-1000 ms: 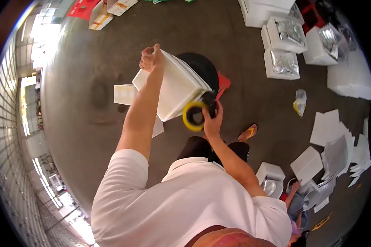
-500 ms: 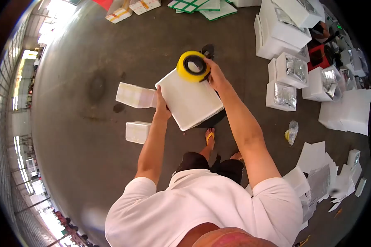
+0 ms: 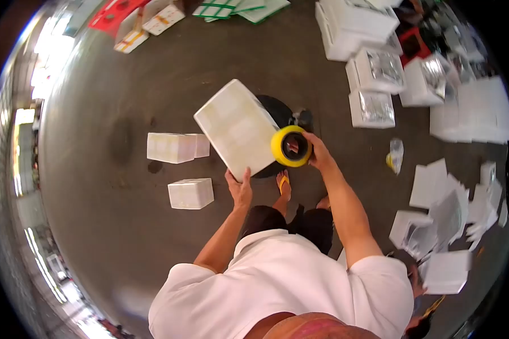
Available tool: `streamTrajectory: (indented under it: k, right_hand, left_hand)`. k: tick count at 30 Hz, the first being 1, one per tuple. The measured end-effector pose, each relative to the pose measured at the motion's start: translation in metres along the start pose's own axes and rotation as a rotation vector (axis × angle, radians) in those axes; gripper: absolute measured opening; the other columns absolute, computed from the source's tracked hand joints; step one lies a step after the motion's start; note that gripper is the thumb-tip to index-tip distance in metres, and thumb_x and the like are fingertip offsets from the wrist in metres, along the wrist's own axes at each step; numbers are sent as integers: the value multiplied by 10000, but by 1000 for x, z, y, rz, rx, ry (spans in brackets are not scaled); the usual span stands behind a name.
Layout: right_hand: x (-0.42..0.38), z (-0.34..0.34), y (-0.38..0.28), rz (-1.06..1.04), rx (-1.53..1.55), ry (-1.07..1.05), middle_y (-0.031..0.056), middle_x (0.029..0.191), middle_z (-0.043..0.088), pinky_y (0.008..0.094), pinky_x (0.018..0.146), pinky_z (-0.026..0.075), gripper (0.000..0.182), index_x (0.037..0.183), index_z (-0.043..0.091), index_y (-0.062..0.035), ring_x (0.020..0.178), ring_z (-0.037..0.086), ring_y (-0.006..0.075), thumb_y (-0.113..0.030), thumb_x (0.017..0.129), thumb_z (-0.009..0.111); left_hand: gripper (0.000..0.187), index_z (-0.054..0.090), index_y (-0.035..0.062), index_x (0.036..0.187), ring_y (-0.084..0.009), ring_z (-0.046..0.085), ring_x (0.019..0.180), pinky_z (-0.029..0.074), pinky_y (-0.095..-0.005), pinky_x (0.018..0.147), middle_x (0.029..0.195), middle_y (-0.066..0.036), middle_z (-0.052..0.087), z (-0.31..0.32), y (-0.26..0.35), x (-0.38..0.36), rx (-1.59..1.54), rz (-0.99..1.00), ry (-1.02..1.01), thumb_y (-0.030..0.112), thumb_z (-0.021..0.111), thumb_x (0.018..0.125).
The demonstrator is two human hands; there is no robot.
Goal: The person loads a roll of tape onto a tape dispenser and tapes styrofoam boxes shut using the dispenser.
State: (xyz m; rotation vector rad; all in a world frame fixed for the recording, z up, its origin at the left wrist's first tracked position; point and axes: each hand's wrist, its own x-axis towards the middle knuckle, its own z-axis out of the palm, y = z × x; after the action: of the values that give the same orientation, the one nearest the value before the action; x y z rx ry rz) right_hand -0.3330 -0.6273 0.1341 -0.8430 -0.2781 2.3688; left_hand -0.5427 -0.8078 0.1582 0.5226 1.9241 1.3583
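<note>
A white foam box point(image 3: 237, 127) with faint yellowish tape bands sits tilted over a round black stool point(image 3: 278, 108) in front of me. My left hand point(image 3: 240, 189) grips its near corner, thumb up along the side and fingers partly hidden beneath. My right hand point(image 3: 319, 151) is closed around a tape dispenser point(image 3: 302, 117) loaded with a big roll of yellow tape point(image 3: 278, 150). That roll overlaps the right edge of the box in this view.
Two foam boxes point(image 3: 172, 148) and another box point(image 3: 191, 194) stand on the floor at left. Foil-lined boxes point(image 3: 373, 107) are stacked at right. Foam lids and pieces point(image 3: 430, 183) lie lower right, near another person point(image 3: 413, 271). Green-striped panels point(image 3: 218, 7) lie far ahead.
The foam box has been turned, and its long side now slants up and left. My left hand has moved to its near corner. The tape dispenser has come down and right, nearer to me.
</note>
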Motion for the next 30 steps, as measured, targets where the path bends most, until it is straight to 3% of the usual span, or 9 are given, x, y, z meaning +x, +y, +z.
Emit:
streamTrajectory:
  k: [4,8,11,16,19,21,25,27,30]
  right_hand:
    - [-24,-43,-24,-4,-50,31,82,1053,672,299,838,541,342,1134,615,-6,937,657,163,-260,904,618]
    - [-48,-88,-28,-58,-295,123,88,1097,648,271,840,518,454,1227,582,12,960,634,147,-199,843,702]
    - [-24,-111,-17,-152,-539,192,91,1146,628,278,849,503,571,1314,534,-10,969,623,150,-179,808,736]
    - [51,-122,-42,-263,-682,56,85,1094,669,274,870,484,524,1208,644,-51,993,618,150,-224,734,784]
    - [91,-105,-61,-195,-941,-76,111,1092,677,262,866,489,494,1167,667,-27,974,626,157,-214,721,770]
    - [106,-98,-60,54,-1275,-369,110,1097,682,263,863,493,468,1121,691,-27,974,630,156,-240,711,763]
    - [86,-138,-46,-77,-1063,-337,112,1040,696,292,792,518,505,1177,665,-56,887,656,166,-246,721,769]
    - [35,-145,-35,-69,-817,-282,140,1025,681,309,768,518,594,1229,610,8,887,641,154,-192,703,800]
    - [-10,-152,24,-174,-1019,-161,136,1038,643,328,905,440,599,1212,633,-8,1039,566,188,-216,682,819]
  left_hand:
    - [823,342,22,1399,-365,368,1316,270,-493,1110,1378,-242,408,5,32,7,715,574,205,280,794,761]
    - [793,502,64,1303,-362,362,1335,221,-518,1138,1348,-153,470,65,118,48,1101,1089,-629,338,826,634]
    - [649,572,99,1140,-321,418,1284,218,-523,1136,1224,-112,537,104,96,100,1120,1161,-965,338,817,589]
    - [573,580,120,1044,-274,511,1121,231,-532,1129,1083,-72,566,116,87,100,1114,1155,-964,304,794,545]
    - [535,601,125,997,-266,532,1069,257,-526,1113,1049,-58,583,119,87,99,1091,1162,-980,303,795,531]
    - [480,616,128,944,-270,540,1051,290,-517,1085,1010,-52,596,120,84,101,1093,1176,-953,302,796,535]
    - [459,630,129,970,-288,547,1066,327,-506,1039,1011,-85,615,135,80,108,1150,1113,-835,319,796,586]
    - [410,641,142,961,-291,525,1046,342,-451,1013,1005,-73,607,151,80,117,1189,1026,-462,338,790,633]
    - [433,633,143,1007,-309,505,1099,342,-429,1006,1040,-88,609,167,75,161,1194,833,-110,380,776,674]
